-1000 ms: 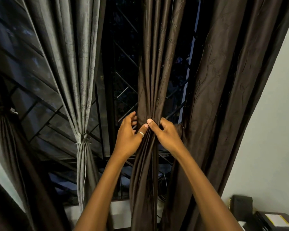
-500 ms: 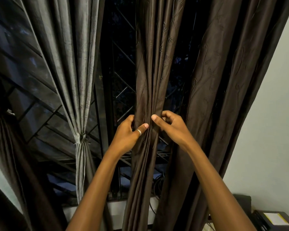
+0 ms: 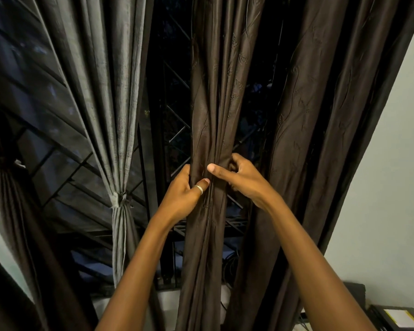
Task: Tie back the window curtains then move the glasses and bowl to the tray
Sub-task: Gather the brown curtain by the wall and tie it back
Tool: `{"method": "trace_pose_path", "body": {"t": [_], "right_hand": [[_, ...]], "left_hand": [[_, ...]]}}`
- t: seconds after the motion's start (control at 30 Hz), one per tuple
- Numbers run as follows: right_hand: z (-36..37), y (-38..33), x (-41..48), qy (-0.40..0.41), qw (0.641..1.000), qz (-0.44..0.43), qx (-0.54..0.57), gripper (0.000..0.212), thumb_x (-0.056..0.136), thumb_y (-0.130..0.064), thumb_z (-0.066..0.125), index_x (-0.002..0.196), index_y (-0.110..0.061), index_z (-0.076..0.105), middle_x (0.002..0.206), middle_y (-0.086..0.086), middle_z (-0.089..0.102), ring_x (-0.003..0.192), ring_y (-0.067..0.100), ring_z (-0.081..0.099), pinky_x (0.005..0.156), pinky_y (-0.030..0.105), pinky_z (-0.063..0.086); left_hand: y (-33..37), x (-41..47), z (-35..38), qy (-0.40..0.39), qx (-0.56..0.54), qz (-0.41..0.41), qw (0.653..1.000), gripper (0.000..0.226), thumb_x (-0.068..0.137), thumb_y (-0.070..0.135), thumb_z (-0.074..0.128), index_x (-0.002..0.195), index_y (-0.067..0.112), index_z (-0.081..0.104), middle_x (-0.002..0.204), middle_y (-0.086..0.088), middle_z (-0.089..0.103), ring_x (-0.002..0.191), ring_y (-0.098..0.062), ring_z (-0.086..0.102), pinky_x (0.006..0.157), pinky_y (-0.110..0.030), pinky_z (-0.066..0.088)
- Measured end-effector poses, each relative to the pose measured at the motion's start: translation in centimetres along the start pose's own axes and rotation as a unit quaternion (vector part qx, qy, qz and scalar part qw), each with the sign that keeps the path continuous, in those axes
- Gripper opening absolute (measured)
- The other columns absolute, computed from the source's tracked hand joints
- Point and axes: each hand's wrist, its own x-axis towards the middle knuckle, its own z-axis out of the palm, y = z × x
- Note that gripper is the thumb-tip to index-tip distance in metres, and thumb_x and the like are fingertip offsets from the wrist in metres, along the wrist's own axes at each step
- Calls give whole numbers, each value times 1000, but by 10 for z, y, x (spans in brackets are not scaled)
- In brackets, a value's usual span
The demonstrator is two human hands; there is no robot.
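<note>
I see the brown curtain (image 3: pixel 210 103), right of the tied grey curtain (image 3: pixel 115 103), held in 2 places: left hand (image 3: pixel 182 197) grips its gathered folds; right hand (image 3: pixel 244 180) curls round them, thumb forward.

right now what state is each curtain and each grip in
middle brown curtain: gathered into a bunch, held, not tied
grey curtain: tied at its waist
far-left brown curtain: tied back
right brown curtain: hanging loose, untied
left grip: holds the middle brown curtain
right grip: holds it too
</note>
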Motion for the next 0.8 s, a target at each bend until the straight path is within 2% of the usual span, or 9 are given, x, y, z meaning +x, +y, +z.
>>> {"method": "trace_pose_path", "body": {"t": [0.1, 0.2, 0.4, 0.5, 0.57, 0.63, 0.7, 0.73, 0.8], "right_hand": [[-1, 0, 1, 8, 1000, 4, 12, 38, 85, -41, 79, 114, -18, 67, 83, -18, 75, 76, -6, 70, 62, 8, 50], [-2, -2, 0, -8, 999, 6, 38, 26, 92, -31, 75, 110, -13, 72, 77, -20, 74, 71, -9, 68, 56, 6, 47], [0, -1, -3, -5, 998, 15, 63, 30, 92, -27, 75, 119, -14, 71, 104, -3, 79, 89, 5, 74, 62, 10, 51], [-1, -1, -5, -1, 998, 13, 68, 31, 93, -20, 73, 123, -11, 69, 110, 4, 77, 83, 2, 73, 58, 9, 49], [-2, -1, -5, 0, 998, 6, 64, 31, 95, -16, 71, 124, -9, 67, 111, 5, 77, 84, 1, 73, 59, 9, 50], [-2, 1, -6, -5, 998, 0, 63, 30, 95, -16, 70, 125, -10, 67, 112, 4, 77, 94, 7, 74, 66, 11, 52], [-2, 2, -7, -14, 997, -5, 69, 30, 96, -16, 69, 126, -11, 66, 114, 4, 76, 101, 12, 74, 72, 14, 54], [-2, 3, -7, -18, 997, -9, 72, 30, 96, -16, 68, 126, -11, 65, 114, 3, 76, 101, 12, 74, 72, 14, 54], [-1, 4, -8, -24, 997, -19, 74, 31, 97, -15, 68, 127, -10, 65, 115, 3, 76, 102, 10, 73, 74, 15, 55]], "left_hand": [[-3, 0, -2, 16, -6, -5, 1000, 33, 99, 15, 57, 127, 32, 51, 110, 20, 71, 103, -1, 69, 78, -16, 55], [-3, 1, -1, 31, -16, -9, 999, 36, 98, 11, 57, 130, 26, 50, 106, 19, 72, 100, -2, 70, 76, -14, 55], [3, 4, 0, 8, 17, 22, 1000, 46, 95, 11, 59, 135, 33, 55, 117, 16, 71, 109, -4, 68, 88, -22, 57], [1, 6, 2, 58, 86, 41, 994, 36, 92, 18, 66, 122, 36, 64, 113, 14, 68, 102, 4, 65, 84, -14, 53], [1, 8, 1, 87, 144, 59, 984, 29, 89, 20, 70, 112, 37, 64, 118, 8, 56, 103, 7, 56, 80, -7, 45], [3, 11, -2, 61, 152, 61, 985, 35, 88, 21, 70, 112, 44, 58, 125, 8, 51, 107, 6, 54, 84, -9, 45], [8, 14, -5, 3, 111, 38, 993, 42, 86, 25, 67, 114, 52, 52, 124, 12, 61, 109, 0, 61, 91, -21, 51], [9, 16, -7, -24, 84, 24, 996, 45, 85, 26, 66, 117, 53, 51, 122, 15, 65, 111, 0, 63, 92, -22, 52], [9, 18, -10, -60, 47, 11, 997, 49, 84, 26, 65, 123, 51, 49, 120, 22, 67, 114, 2, 63, 88, -15, 53]]}}
